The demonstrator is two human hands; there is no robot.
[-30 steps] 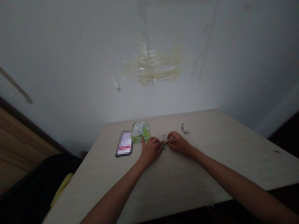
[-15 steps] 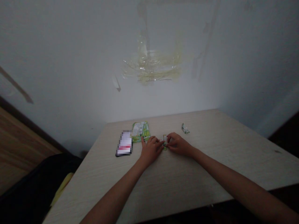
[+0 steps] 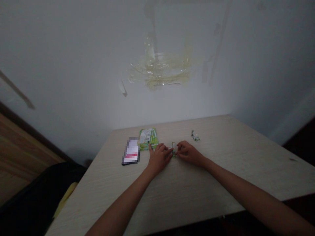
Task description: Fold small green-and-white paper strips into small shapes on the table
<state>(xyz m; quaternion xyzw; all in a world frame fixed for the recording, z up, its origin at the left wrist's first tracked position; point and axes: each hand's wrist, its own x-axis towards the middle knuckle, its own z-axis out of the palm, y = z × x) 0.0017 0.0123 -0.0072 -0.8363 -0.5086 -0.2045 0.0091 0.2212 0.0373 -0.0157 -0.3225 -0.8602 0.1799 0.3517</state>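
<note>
A small green-and-white wrapper strip (image 3: pixel 173 145) lies on the table between my two hands. My left hand (image 3: pixel 158 159) rests palm down, its index finger and thumb at the strip's left edge and its outer fingers spread. From the other side, my right hand (image 3: pixel 189 154) has thumb and fingers bent together in a pinch at the strip's right edge. How firmly each hand grips is hard to see, as the fingertips cover part of the strip. Beyond my left fingertips lies a flat green packet (image 3: pixel 148 136) with a white printed panel.
A phone (image 3: pixel 131 152) with a blurred screen lies left of my left hand, against the packet. A crumpled green-and-white wrapper piece (image 3: pixel 195 135) sits farther back on the right. Behind the pale wooden table (image 3: pixel 209 203) rises a wall (image 3: pixel 98 65) with old tape.
My right fingers have shifted very slightly at the strip's edge. Little else differs; my left hand, the phone and the packet stay in place.
</note>
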